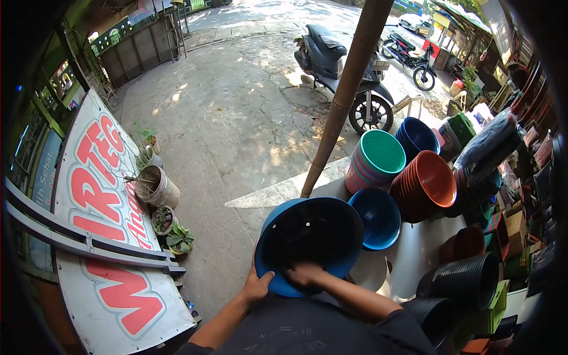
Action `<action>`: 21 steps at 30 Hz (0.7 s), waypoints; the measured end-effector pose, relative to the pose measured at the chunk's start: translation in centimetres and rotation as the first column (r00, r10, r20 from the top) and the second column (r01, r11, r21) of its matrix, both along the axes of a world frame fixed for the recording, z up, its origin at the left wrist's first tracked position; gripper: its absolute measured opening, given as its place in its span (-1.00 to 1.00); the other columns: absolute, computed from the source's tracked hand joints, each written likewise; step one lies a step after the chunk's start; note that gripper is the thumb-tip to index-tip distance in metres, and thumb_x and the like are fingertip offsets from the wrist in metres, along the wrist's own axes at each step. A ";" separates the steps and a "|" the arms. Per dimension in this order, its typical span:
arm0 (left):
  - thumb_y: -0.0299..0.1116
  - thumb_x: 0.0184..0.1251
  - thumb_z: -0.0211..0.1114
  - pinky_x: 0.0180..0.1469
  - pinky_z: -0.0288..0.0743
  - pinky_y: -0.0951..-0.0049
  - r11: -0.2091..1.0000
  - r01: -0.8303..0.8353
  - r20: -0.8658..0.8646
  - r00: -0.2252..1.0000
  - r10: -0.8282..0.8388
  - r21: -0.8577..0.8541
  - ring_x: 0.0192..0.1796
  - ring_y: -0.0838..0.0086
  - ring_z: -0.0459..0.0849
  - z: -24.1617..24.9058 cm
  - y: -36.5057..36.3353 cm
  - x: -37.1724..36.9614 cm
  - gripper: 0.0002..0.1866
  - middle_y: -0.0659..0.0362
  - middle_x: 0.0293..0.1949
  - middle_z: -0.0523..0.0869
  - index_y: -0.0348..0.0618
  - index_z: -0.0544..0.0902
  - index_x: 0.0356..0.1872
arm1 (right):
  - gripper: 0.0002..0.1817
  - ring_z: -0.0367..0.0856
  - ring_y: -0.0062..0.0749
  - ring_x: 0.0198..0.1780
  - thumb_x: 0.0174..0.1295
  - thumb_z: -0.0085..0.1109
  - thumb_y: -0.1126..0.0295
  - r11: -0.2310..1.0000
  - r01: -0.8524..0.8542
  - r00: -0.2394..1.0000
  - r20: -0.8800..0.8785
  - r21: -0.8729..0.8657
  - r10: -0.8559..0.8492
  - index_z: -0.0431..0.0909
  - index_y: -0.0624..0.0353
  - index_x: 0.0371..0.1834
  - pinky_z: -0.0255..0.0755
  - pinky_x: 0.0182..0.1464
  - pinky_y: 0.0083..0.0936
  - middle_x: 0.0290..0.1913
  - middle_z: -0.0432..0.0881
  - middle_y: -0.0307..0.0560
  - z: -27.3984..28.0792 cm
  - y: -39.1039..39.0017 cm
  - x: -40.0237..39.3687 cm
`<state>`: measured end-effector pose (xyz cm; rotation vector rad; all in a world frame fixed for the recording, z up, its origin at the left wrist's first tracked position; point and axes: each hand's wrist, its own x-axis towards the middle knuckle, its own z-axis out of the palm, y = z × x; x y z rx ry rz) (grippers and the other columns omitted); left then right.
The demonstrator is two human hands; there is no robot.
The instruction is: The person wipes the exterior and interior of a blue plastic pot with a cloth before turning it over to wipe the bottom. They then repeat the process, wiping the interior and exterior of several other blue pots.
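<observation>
A big basin [319, 245], black inside and blue outside, is tilted in front of my body with its opening facing me. My left hand [258, 285] grips its lower left side, with the thumb over the rim. Down inside the basin, my right hand [305, 274] is against the lower inner wall, its fingers smeared by motion and dark. Just right of the basin sits a blue bowl-shaped tub [378, 219].
Stacks of green basins [381, 151], orange-red basins [432, 183] and black tubs [458, 281] crowd the right. A bamboo pole [340, 109] rises ahead, near a parked scooter [343, 65]. Potted plants [160, 189] line a large sign [109, 207] on the left.
</observation>
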<state>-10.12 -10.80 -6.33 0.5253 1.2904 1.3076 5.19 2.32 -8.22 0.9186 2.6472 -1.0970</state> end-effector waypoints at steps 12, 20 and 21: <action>0.14 0.58 -0.06 0.39 0.30 0.34 0.986 0.067 -0.090 0.993 -0.082 -0.153 0.33 0.33 0.46 -0.3 -1.0 0.3 -0.27 0.03 0.31 0.51 -0.35 0.26 0.43 | -0.48 0.72 -0.28 -0.10 0.54 -0.17 0.02 0.251 0.129 0.338 -0.196 -0.959 -0.920 0.62 0.29 -0.07 0.52 0.14 -0.39 -0.16 0.73 -0.01 7.9 6.0 -8.1; 0.15 0.57 -0.06 0.27 0.46 0.36 0.999 -0.004 0.100 0.995 0.009 -0.049 0.22 0.38 0.57 -0.3 0.7 0.1 -0.32 0.08 0.21 0.57 -0.27 0.34 0.38 | -0.34 0.35 -0.35 0.36 0.52 -0.13 -0.04 0.714 0.129 0.813 -0.338 -0.688 -0.474 0.38 0.39 0.37 0.11 0.45 -0.47 0.30 0.49 0.04 5.1 -1.2 -6.6; 0.07 0.61 -0.03 0.25 0.47 0.40 0.999 -0.033 0.152 0.988 0.032 0.006 0.20 0.42 0.57 0.1 0.9 -0.2 -0.41 0.11 0.18 0.59 -0.26 0.41 0.33 | -0.32 0.35 -0.33 0.35 0.52 -0.13 -0.04 0.854 0.117 0.828 -0.424 -0.507 -0.366 0.34 0.38 0.40 0.10 0.45 -0.48 0.30 0.48 0.05 3.6 -2.1 -6.3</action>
